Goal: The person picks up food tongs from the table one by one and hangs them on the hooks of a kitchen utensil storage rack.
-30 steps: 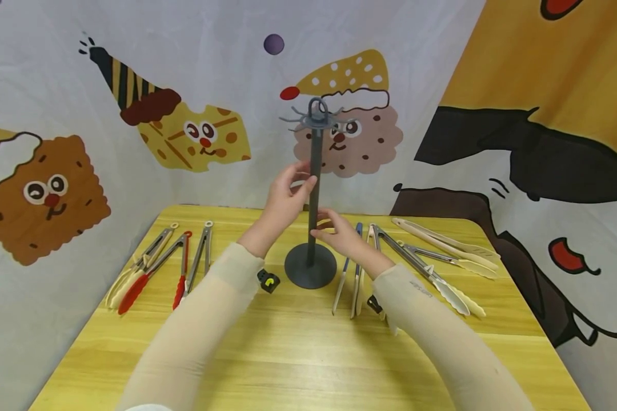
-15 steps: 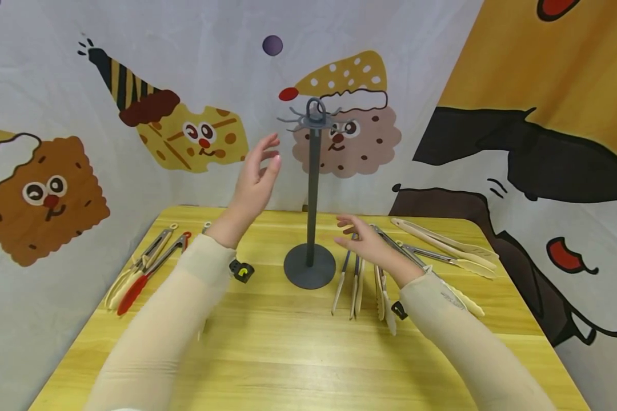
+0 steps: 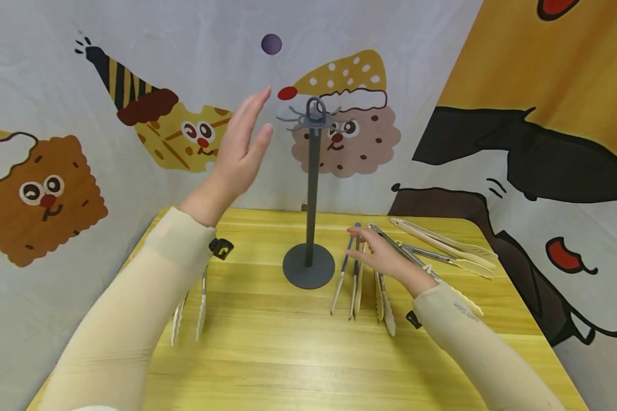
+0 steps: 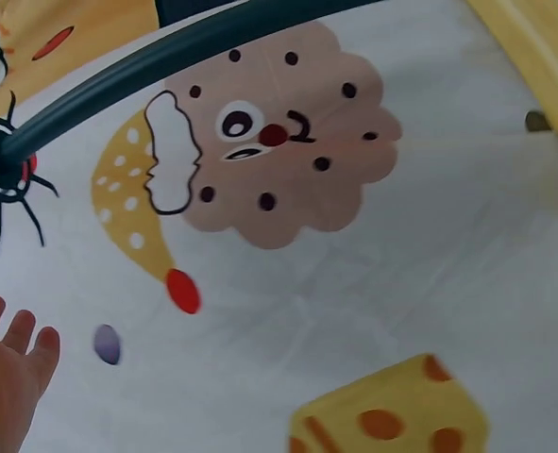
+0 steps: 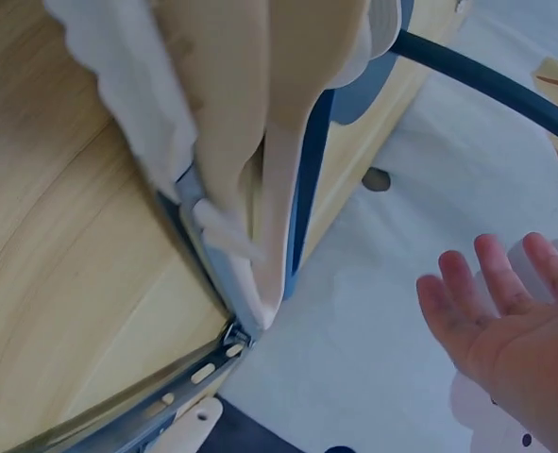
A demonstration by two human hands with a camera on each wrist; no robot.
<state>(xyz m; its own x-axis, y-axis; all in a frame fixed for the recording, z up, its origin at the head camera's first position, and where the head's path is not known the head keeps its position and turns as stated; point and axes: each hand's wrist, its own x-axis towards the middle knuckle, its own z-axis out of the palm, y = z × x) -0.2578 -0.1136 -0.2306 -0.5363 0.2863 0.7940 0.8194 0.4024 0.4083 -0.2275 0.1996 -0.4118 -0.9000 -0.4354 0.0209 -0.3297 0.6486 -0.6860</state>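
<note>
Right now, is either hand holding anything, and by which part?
Nothing is held. The left hand is raised, open, beside the stand; the right hand is open over the tongs.

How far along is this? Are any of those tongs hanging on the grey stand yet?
None yet. The grey stand is upright on the table with bare hooks. The left hand is open beside its top; the right hand is open over the blue-handled tongs. All the tongs in view lie flat.

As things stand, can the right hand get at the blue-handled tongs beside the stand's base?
Probably yes. The right hand, fingers relaxed, hovers right over the blue-handled tongs, and nothing lies between them; the stand stands clear to the left.
</note>
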